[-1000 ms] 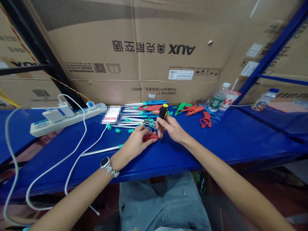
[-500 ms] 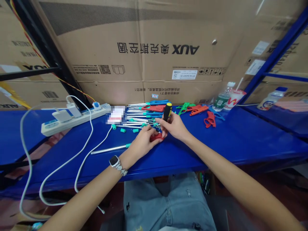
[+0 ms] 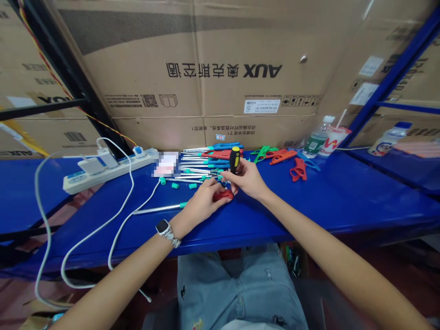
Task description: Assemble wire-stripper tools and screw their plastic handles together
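My left hand [image 3: 205, 197] presses a red plastic handle piece [image 3: 223, 195] against the blue table, fingers closed on it. In my right hand [image 3: 248, 178] is a black and yellow screwdriver [image 3: 234, 160], held upright over the right end of the red piece; its tip is hidden by my fingers. Behind both hands lies a pile of metal tubes [image 3: 195, 174] with green, blue and red parts. A single metal rod with a green collar [image 3: 161, 209] lies left of my left hand. Small green caps [image 3: 175, 185] sit between the rod and the pile.
A white power strip [image 3: 110, 169] with plugs and looping white cables [image 3: 129, 201] lies at the left. Red pistol-shaped handles [image 3: 299, 169] and green ones [image 3: 264, 153] rest at the back right, near a water bottle [image 3: 315, 140] and a cup with a straw [image 3: 335, 141]. Cardboard [image 3: 220, 41] stands behind.
The screwdriver handle has shifted slightly left and stands more upright. My left hand keeps hold of the red piece in nearly the same place. The view has moved a little.
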The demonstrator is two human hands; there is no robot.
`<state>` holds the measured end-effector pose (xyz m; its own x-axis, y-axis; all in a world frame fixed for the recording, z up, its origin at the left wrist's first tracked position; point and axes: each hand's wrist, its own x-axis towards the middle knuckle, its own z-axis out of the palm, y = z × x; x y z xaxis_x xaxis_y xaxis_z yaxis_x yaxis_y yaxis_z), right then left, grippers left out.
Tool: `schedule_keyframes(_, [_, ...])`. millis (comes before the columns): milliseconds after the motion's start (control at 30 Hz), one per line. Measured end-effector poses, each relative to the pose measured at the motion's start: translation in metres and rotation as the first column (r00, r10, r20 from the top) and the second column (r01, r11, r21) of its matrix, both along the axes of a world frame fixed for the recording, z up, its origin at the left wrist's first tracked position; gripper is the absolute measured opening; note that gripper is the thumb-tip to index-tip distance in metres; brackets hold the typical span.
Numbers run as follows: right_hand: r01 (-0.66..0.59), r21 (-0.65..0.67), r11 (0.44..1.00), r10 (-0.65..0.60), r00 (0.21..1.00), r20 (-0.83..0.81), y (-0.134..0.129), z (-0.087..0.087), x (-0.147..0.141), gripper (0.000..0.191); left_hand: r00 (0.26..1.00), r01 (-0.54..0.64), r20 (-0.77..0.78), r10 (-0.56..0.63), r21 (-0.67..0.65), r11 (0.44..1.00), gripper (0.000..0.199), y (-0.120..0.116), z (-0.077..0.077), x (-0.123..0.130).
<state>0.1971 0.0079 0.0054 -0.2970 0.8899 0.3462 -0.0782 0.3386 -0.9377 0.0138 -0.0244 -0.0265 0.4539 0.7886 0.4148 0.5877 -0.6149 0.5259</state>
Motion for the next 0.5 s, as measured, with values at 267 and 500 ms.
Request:
schedule_keyframes(267, [-0.103,0.012,0.995,0.102,0.994,0.036,-0.009,0.003,0.008,0.046,1.000,0.005,-0.018,-0.005,-0.008,1.000,0.022,0.001,0.000,0.001])
schedule_keyframes(500, [0.052,0.048,0.998,-0.054,0.997,0.053,-0.013,0.010,0.027,0.042,0.999,0.017,-0.046,-0.017,0.007,1.000,0.021,-0.001,0.001,0.001])
